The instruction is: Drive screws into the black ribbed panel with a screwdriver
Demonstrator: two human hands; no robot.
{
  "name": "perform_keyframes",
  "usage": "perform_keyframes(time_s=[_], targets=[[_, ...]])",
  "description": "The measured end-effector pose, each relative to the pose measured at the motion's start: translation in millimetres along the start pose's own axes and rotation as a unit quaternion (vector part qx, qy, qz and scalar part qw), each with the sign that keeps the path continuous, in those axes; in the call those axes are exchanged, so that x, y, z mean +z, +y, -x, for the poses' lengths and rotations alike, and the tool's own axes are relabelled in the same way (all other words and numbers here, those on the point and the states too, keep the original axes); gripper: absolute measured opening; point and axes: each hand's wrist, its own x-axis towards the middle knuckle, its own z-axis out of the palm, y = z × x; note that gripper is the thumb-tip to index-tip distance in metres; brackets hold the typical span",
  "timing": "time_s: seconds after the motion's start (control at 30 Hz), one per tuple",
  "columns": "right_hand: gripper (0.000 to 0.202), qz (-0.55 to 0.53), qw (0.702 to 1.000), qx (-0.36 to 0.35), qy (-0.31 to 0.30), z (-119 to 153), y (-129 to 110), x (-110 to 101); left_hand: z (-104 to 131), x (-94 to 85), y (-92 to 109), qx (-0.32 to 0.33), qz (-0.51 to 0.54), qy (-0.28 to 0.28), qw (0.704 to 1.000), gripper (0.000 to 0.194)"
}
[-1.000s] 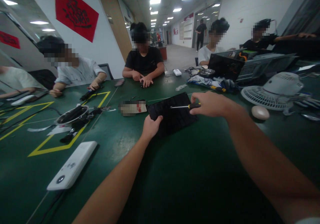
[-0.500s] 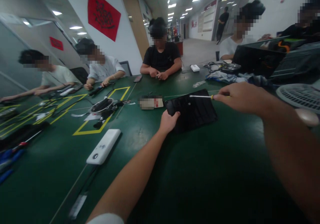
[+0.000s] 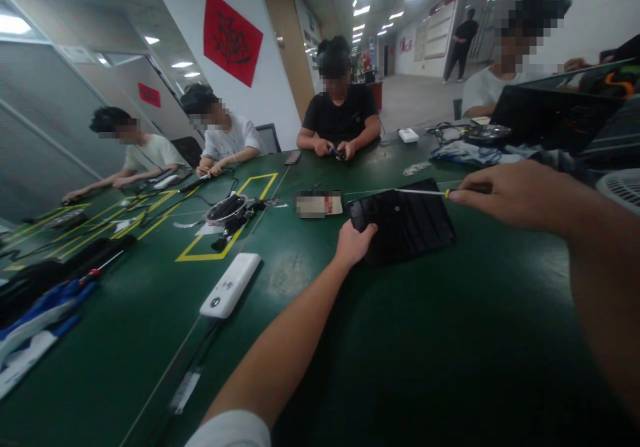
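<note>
A black flat panel (image 3: 407, 224) is tilted above the green table (image 3: 380, 340), near the middle of the view. My left hand (image 3: 356, 242) grips its left edge, thumb on top. My right hand (image 3: 493, 190) is closed around the handle of a screwdriver (image 3: 425, 192), right of the panel. The thin shaft points left across the panel's upper part, its tip near the upper edge; whether it touches cannot be made out. A small beige and red box (image 3: 320, 204) lies just left of the panel.
A white power bank (image 3: 231, 286) with a cable lies left of my forearm. Beyond it is a round metal-rimmed device (image 3: 227, 209). Blue-and-white gloves (image 3: 45, 314) are at far left, a white fan (image 3: 623, 190) at right. Several people sit around the table.
The whole view has swung left, so things appear further right. The screwdriver tip is now nearer the panel's upper edge. Both hands keep their holds.
</note>
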Motion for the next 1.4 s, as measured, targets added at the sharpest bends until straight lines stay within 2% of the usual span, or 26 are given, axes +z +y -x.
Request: perform_keyframes(time_s=[0.13,0.23,0.4,0.67,0.8,0.97,1.17,1.4], targets=[[0.047,0.008,0.998,0.015,-0.058,-0.6,-5.2,-3.5,-0.4,0.1,-1.2,0.004,-0.004,-0.001,1.000,0.017],[0.041,-0.004,0.997,0.011,-0.078,-0.3,-10.8,-8.5,-0.9,0.7,-1.9,0.001,-0.009,0.006,1.000,0.017],[0.025,0.005,0.998,0.008,-0.069,2.0,-12.4,-13.1,-1.4,1.8,-2.2,-0.001,-0.007,0.012,1.000,0.015],[0.050,0.015,0.998,0.012,-0.064,2.2,-2.0,-16.5,-2.4,0.5,0.9,0.008,0.009,0.006,1.000,0.014],[0.041,0.006,0.997,0.008,-0.082,2.7,0.2,-20.6,-6.4,-0.5,1.4,0.001,0.003,0.015,1.000,0.021],[0.029,0.028,0.999,0.010,-0.039,5.8,-1.4,-20.8,-10.2,-1.4,1.0,0.004,-0.003,0.018,1.000,0.029],[0.022,0.046,0.998,0.043,0.006,9.3,-15.5,-17.1,-8.6,-2.0,1.7,0.006,0.000,0.022,1.000,0.032],[0.023,0.052,0.997,0.039,0.034,5.5,-23.6,-11.8,-10.1,-1.3,1.7,-0.001,0.001,0.023,1.000,0.031]])
